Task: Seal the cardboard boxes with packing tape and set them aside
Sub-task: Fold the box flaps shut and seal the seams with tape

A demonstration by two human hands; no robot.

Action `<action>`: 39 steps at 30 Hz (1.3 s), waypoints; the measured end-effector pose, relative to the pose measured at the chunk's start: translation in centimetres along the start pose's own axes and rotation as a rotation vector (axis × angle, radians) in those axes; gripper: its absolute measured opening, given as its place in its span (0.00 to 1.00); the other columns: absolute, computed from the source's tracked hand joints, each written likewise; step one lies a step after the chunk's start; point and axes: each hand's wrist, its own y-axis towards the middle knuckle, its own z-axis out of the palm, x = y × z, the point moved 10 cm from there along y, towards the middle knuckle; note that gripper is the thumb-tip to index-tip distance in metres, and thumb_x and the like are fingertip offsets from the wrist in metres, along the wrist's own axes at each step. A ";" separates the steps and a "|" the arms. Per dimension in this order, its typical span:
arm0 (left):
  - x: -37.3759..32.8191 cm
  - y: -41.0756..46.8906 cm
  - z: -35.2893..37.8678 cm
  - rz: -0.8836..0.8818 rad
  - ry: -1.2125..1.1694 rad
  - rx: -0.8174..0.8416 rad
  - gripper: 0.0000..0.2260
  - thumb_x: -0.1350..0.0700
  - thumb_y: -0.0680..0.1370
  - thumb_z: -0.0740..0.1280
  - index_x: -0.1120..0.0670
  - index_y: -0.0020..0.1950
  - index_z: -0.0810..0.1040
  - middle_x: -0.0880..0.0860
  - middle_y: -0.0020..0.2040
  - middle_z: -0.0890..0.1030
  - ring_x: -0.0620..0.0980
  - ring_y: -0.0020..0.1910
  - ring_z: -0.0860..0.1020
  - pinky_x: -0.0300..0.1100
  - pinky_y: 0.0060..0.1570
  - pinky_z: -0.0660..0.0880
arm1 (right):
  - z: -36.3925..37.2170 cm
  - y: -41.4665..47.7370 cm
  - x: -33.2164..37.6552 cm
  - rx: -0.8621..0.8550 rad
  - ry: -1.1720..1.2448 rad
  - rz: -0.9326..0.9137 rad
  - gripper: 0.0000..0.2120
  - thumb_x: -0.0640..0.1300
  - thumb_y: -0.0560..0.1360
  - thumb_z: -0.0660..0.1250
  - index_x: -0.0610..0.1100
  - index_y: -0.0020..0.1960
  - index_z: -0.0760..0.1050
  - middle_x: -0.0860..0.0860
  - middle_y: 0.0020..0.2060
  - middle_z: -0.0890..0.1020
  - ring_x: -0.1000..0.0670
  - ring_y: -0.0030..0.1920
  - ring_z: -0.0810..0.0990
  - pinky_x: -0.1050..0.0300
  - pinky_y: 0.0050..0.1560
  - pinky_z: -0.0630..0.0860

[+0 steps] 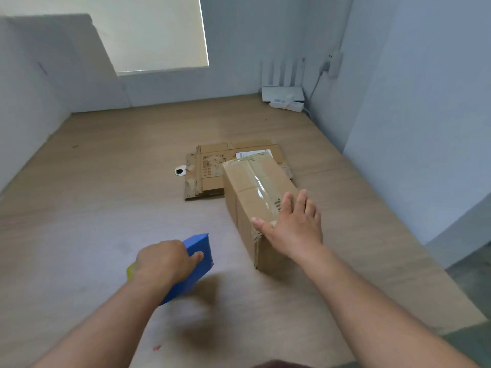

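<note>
Head view: two bare hands work over a pale wood-grain tabletop [106,208]
Landmark: a flattened brown cardboard sheet [207,168] lies flat on the tabletop, printed marks and torn tape scraps on its face
Box: a brown oblong cardboard box [255,197] sits at the sheet's right near corner, its far end overlapping the sheet and its near end reaching out toward the person
Box look: flaps are closed; a glossy strip of clear packing tape [261,187] runs the length of the top seam, and at the near end the tape folds over the edge and is wrinkled down the end face; dark print shows on the top by the fingers
Right hand [295,224]: lies flat on the box's top at its near end, fingers straight and spread, thumb stretched out at the taped corner, gripping nothing
Left hand [164,261]: nearer than the sheet and to the left of the box, fingers curled round a blue block-shaped tool [199,251], blurred, with a yellow part [130,270] showing behind the knuckles
White paper label [252,154]: on the sheet, just beyond the box's far end
White ring with a dark centre [180,171]: in the tabletop, just left of the sheet
White router with upright antennas [283,92]: well beyond the sheet, in the far right corner
</note>
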 end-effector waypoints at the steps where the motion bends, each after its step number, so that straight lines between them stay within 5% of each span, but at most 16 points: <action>1: 0.2 0.2 0.2 -0.013 -0.019 -0.033 0.19 0.38 0.78 0.54 0.51 0.55 0.72 0.50 0.48 0.78 0.51 0.44 0.76 0.42 0.40 0.68 | 0.0 -0.1 0.1 0.001 -0.006 -0.002 0.49 0.74 0.73 0.48 0.40 0.78 0.41 0.36 0.76 0.42 0.38 0.76 0.44 0.43 0.74 0.44; 5: -0.3 1.0 2.1 -0.014 -0.059 -0.097 0.20 0.43 0.79 0.55 0.56 0.64 0.67 0.55 0.54 0.81 0.54 0.50 0.80 0.42 0.43 0.71 | -0.3 0.1 -0.2 0.016 0.010 -0.006 0.44 0.71 0.75 0.44 0.41 0.78 0.43 0.37 0.76 0.43 0.37 0.76 0.46 0.44 0.74 0.46; 12: 0.3 0.7 4.5 -0.074 -0.148 -0.105 0.19 0.44 0.80 0.54 0.56 0.62 0.70 0.54 0.56 0.81 0.54 0.54 0.79 0.42 0.46 0.70 | -0.7 0.7 -0.8 0.034 0.038 -0.067 0.32 0.59 0.81 0.47 0.41 0.78 0.48 0.37 0.77 0.47 0.38 0.75 0.49 0.46 0.74 0.49; 15: -1.9 -1.1 0.8 -0.033 -0.556 -0.241 0.15 0.47 0.80 0.56 0.59 0.56 0.69 0.60 0.59 0.77 0.61 0.58 0.75 0.49 0.53 0.71 | -1.3 1.2 -1.8 0.005 0.222 -0.101 0.28 0.53 0.82 0.52 0.35 0.73 0.56 0.36 0.74 0.58 0.38 0.73 0.58 0.47 0.71 0.56; 17: -5.5 -3.1 -2.0 0.070 -0.904 -0.243 0.21 0.48 0.82 0.56 0.60 0.69 0.66 0.59 0.68 0.72 0.59 0.69 0.68 0.48 0.64 0.65 | -2.1 1.3 -3.3 -0.079 0.386 -0.071 0.25 0.52 0.81 0.54 0.33 0.69 0.62 0.37 0.69 0.67 0.39 0.70 0.64 0.48 0.68 0.61; 20: -10.9 -5.1 -3.7 0.136 -1.190 -0.178 0.26 0.46 0.83 0.53 0.57 0.77 0.55 0.52 0.74 0.64 0.52 0.74 0.61 0.38 0.63 0.60 | -1.5 0.7 -5.1 -0.086 0.447 0.053 0.37 0.64 0.77 0.55 0.35 0.72 0.59 0.38 0.69 0.68 0.39 0.69 0.67 0.47 0.67 0.66; 24: -14.2 -3.6 -1.5 0.020 -1.270 -0.093 0.25 0.42 0.82 0.53 0.54 0.74 0.58 0.55 0.70 0.72 0.57 0.66 0.71 0.47 0.60 0.68 | -0.3 0.1 -4.2 -0.039 0.328 0.074 0.48 0.73 0.70 0.59 0.38 0.74 0.55 0.42 0.69 0.69 0.42 0.69 0.67 0.47 0.65 0.67; 31: -14.6 -3.4 -0.9 0.005 -1.348 -0.209 0.23 0.47 0.83 0.52 0.51 0.77 0.55 0.49 0.70 0.71 0.52 0.67 0.70 0.45 0.61 0.66 | -0.5 2.2 -7.2 -0.094 0.689 -0.022 0.10 0.54 0.77 0.63 0.48 0.51 0.73 0.52 0.44 0.80 0.46 0.49 0.77 0.54 0.47 0.70; 35: -14.4 -3.4 -1.6 0.056 -1.302 -0.185 0.22 0.48 0.83 0.51 0.50 0.76 0.55 0.45 0.66 0.72 0.53 0.67 0.70 0.40 0.56 0.65 | -1.7 3.3 -7.6 -0.054 0.670 -0.152 0.12 0.48 0.80 0.59 0.48 0.39 0.72 0.53 0.36 0.77 0.47 0.44 0.75 0.54 0.40 0.66; 37: -14.0 -3.6 -2.1 0.112 -1.263 -0.141 0.24 0.46 0.83 0.52 0.49 0.77 0.52 0.48 0.69 0.71 0.52 0.68 0.70 0.40 0.57 0.65 | -2.4 3.5 -7.0 0.003 0.501 -0.233 0.12 0.54 0.81 0.56 0.51 0.48 0.75 0.52 0.43 0.80 0.43 0.51 0.76 0.52 0.47 0.69; 39: -13.5 -3.8 -3.2 0.186 -1.140 -0.146 0.30 0.41 0.81 0.55 0.46 0.79 0.45 0.48 0.73 0.68 0.51 0.69 0.69 0.42 0.60 0.66 | -3.0 3.1 -6.0 0.048 0.207 -0.301 0.29 0.67 0.76 0.55 0.54 0.72 0.63 0.50 0.61 0.78 0.43 0.62 0.75 0.50 0.58 0.70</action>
